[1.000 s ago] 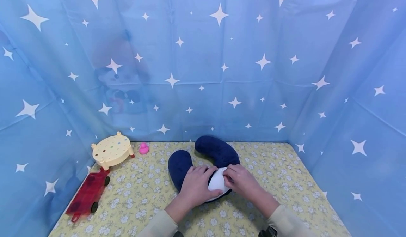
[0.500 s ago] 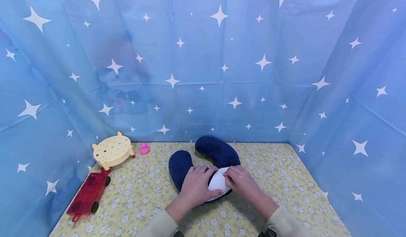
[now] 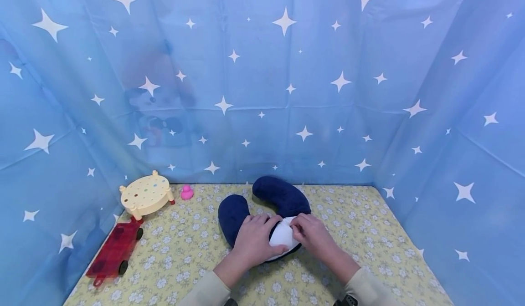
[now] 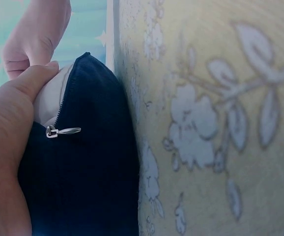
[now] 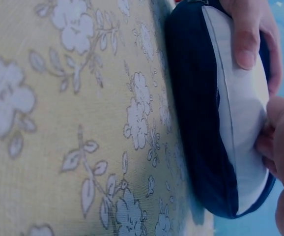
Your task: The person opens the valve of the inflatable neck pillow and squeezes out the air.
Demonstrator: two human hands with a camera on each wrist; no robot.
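A navy U-shaped neck pillow [image 3: 283, 196] lies on the table, its closed end toward me. Its cover is unzipped there, baring a white inner cushion [image 3: 282, 234]. My left hand [image 3: 255, 238] grips the near left part of the pillow, its thumb [image 5: 245, 54] over the white cushion. With bent fingers, my right hand [image 3: 315, 235] pinches at the white fabric on the right of the opening; its fingertips are partly hidden. In the left wrist view, a silver zipper pull [image 4: 68, 131] hangs at one end of the opening.
The table has a yellow floral cloth [image 3: 348, 219]. At the left stand a cream dotted toy table [image 3: 145, 194] and a red translucent toy cart [image 3: 115, 249] with black wheels. A pink toy duck [image 3: 186, 192] sits near the back edge. Blue star-print curtains [image 3: 262, 78] surround the table.
The right hand's fingers shift slightly on the white fabric. The left hand and the neck pillow stay in place; the head view drifts very slightly.
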